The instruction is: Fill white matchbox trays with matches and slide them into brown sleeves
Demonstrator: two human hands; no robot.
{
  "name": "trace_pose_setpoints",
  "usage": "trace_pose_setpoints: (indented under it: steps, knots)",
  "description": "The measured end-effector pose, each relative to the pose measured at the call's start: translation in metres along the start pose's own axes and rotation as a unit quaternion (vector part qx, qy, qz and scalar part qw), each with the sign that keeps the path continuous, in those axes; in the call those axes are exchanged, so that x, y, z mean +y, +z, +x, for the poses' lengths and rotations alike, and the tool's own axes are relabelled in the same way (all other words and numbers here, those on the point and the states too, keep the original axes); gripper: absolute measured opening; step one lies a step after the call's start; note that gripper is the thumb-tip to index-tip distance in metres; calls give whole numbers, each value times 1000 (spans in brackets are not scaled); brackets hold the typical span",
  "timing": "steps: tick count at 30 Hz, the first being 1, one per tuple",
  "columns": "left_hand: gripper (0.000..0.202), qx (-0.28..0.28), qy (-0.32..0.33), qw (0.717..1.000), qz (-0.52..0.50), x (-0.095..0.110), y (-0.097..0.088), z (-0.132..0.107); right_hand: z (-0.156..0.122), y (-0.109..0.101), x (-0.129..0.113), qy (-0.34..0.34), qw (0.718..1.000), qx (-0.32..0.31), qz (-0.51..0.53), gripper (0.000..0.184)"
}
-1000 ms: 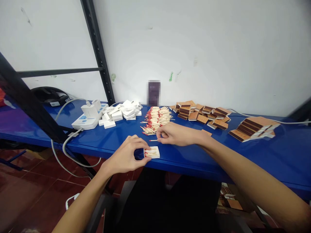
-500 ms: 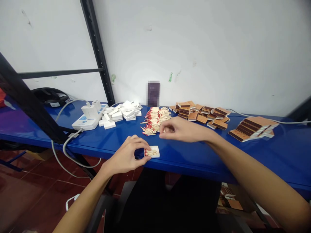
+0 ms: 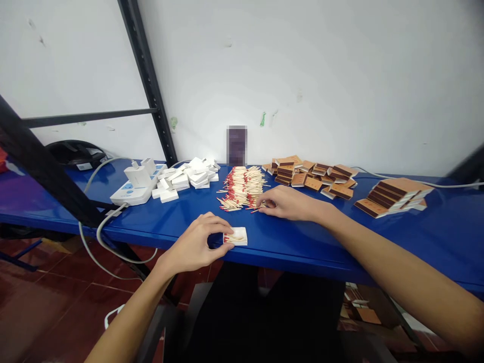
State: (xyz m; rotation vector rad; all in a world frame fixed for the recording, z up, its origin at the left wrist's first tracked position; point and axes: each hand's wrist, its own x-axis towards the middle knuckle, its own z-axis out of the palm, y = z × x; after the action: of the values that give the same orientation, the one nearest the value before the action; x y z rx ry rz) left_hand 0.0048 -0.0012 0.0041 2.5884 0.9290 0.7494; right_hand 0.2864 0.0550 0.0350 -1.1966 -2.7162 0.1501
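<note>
My left hand (image 3: 196,243) pinches a small white matchbox tray (image 3: 236,236) that lies near the front edge of the blue table (image 3: 434,237); a few red-tipped matches lie inside it. My right hand (image 3: 289,202) rests at the near right edge of a pile of loose red-tipped matches (image 3: 242,186), fingers curled down onto a few of them. The two hands are about a hand's width apart.
A heap of empty white trays (image 3: 191,176) lies at the left beside a white power strip with plugs (image 3: 134,187) and its grey cable. Brown matchbox sleeves (image 3: 313,176) lie behind my right hand, a stacked row of them (image 3: 393,195) farther right. A black rack post (image 3: 145,75) rises left.
My right hand went from beside the tray, where it held a match, back up to the edge of the match pile. My left hand kept its hold on the tray.
</note>
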Motion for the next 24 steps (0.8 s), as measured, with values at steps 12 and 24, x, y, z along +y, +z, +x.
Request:
trace_pose_setpoints:
  steps: [12,24]
  knots:
    - [17,15,2,1000,14,0,3,0,0,9,-2,-3,999,24,46,22]
    - [16,3,-2,1000,14,0,2,-2,1,16,-20,-20,992,41,117,24]
